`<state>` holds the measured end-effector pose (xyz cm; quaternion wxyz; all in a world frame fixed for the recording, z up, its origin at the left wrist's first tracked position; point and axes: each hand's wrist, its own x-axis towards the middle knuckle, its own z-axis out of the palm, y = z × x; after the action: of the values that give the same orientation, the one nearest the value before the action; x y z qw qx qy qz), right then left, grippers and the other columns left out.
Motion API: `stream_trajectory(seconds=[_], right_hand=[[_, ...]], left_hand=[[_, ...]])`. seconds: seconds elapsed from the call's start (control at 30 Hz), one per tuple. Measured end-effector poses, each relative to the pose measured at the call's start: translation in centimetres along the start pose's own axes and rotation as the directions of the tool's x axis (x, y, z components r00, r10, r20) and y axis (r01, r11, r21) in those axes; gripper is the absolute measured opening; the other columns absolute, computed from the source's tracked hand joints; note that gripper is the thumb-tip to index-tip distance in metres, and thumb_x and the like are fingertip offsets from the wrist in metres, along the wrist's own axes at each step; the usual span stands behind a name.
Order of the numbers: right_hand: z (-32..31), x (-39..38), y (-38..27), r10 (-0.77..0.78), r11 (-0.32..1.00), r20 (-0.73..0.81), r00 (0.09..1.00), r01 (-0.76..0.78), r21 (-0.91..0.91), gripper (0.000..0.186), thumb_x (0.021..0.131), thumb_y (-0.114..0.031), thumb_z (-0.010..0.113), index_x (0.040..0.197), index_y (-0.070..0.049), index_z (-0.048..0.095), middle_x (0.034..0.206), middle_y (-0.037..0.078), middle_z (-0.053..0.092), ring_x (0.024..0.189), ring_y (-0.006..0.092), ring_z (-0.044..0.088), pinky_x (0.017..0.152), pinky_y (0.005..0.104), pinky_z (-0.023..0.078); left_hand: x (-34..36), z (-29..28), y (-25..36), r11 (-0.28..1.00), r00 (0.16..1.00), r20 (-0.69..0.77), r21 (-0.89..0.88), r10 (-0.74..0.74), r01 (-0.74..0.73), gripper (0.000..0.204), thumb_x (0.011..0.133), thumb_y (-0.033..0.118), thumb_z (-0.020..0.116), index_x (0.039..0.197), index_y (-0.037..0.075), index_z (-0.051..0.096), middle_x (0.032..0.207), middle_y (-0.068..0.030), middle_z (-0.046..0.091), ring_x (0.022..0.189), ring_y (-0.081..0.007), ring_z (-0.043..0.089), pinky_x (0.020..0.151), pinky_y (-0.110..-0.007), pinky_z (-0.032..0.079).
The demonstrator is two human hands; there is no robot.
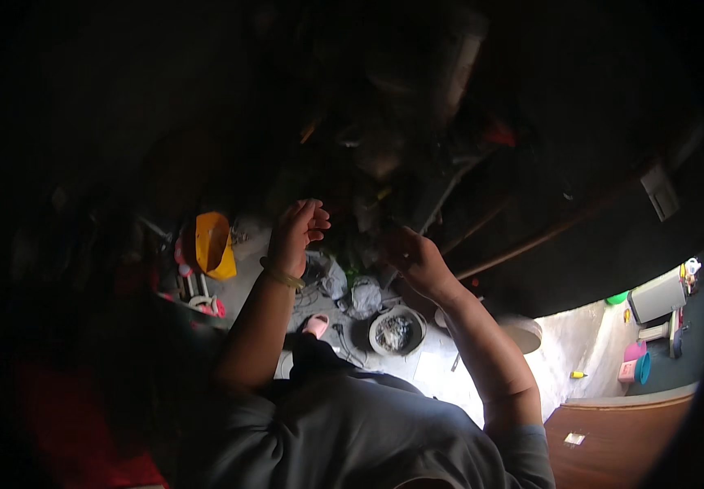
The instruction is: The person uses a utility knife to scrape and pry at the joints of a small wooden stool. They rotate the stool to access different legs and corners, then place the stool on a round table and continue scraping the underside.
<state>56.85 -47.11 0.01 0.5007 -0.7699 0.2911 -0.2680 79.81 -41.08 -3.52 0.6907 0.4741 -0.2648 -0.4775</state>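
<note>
My left hand [300, 234] is raised over the dark area ahead, a pale bangle [282, 274] round its wrist. Its fingers are loosely bent with gaps between them, and nothing shows in them. To its right, my right hand [415, 259] reaches into the same shadow with bent fingers; the fingertips fade into the dark, so whether they hold anything is hidden. Below and between the hands lie crumpled grey plastic bags [363, 298]. A round pale bucket [419, 330] with dark and whitish litter inside stands close to them.
Left of my left hand is a yellow container [216, 247] among red and white items. A pink slipper [317, 325] is on the floor near a dark cord. A long wooden pole [531, 242] slants away at the right. Beyond a bright doorway are a turquoise basin [643, 368] and a brown door [621, 436].
</note>
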Motion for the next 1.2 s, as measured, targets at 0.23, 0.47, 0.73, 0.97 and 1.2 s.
stream_trajectory(seconds=[0.23,0.47,0.73,0.97,1.2], right_hand=[[1.1,23.6,-4.7,-0.296,0.826,-0.184,0.937,0.154,-0.543,0.055,0.079,-0.017,0.067,0.128,-0.004,0.046,0.114,0.021,0.057,0.098,0.0321,0.061,0.079,0.0374,0.051],[0.2,44.4,-4.4,-0.378,0.540,-0.198,0.904,0.042,-0.840,0.063,0.078,-0.035,0.066,0.129,-0.005,0.043,0.121,0.023,0.047,0.110,0.0379,0.048,0.090,0.0455,0.045],[0.8,58.5,-5.4,-0.112,0.422,-0.376,0.920,-0.299,-0.856,0.095,0.073,-0.059,0.067,0.141,-0.008,0.027,0.148,0.016,0.020,0.134,0.0340,0.027,0.088,0.0467,0.051],[1.7,62.8,-7.0,0.218,0.380,-0.502,0.837,-0.547,-0.746,0.085,0.073,-0.060,0.066,0.136,-0.009,0.040,0.125,0.015,0.053,0.099,0.0281,0.061,0.072,0.0397,0.055],[0.1,65.0,-1.7,0.091,0.035,-0.447,0.890,-0.451,-0.892,0.024,0.082,-0.033,0.063,0.084,-0.010,0.067,0.081,0.009,0.065,0.069,0.0224,0.065,0.054,0.0366,0.052]], left_hand=[[19.0,-4.7,4.0,0.992,1.000,0.022,-0.122,0.010,-0.007,0.042,0.091,0.038,0.055,0.122,0.009,0.054,0.114,-0.0068,0.059,0.105,-0.0192,0.057,0.080,-0.035,0.051],[33.2,-6.1,8.4,0.995,0.999,0.002,-0.087,-0.049,0.049,0.060,0.089,0.049,0.053,0.134,0.010,0.042,0.135,-0.0107,0.044,0.118,-0.0252,0.047,0.090,-0.047,0.045],[40.0,-10.4,7.1,0.985,0.992,0.055,-0.131,-0.110,0.117,0.060,0.090,0.048,0.054,0.135,0.012,0.039,0.125,-0.0062,0.050,0.120,-0.0258,0.045,0.087,-0.047,0.043],[45.0,-9.8,6.8,0.972,0.987,0.037,-0.171,-0.159,0.163,0.078,0.087,0.049,0.058,0.142,0.004,0.026,0.143,-0.0177,0.031,0.130,-0.0333,0.036,0.097,-0.052,0.041],[49.5,-9.9,4.9,0.937,0.963,0.099,-0.223,-0.252,0.269,0.069,0.090,0.053,0.048,0.143,0.013,0.028,0.142,-0.0131,0.030,0.134,-0.0330,0.028,0.094,-0.054,0.044]])
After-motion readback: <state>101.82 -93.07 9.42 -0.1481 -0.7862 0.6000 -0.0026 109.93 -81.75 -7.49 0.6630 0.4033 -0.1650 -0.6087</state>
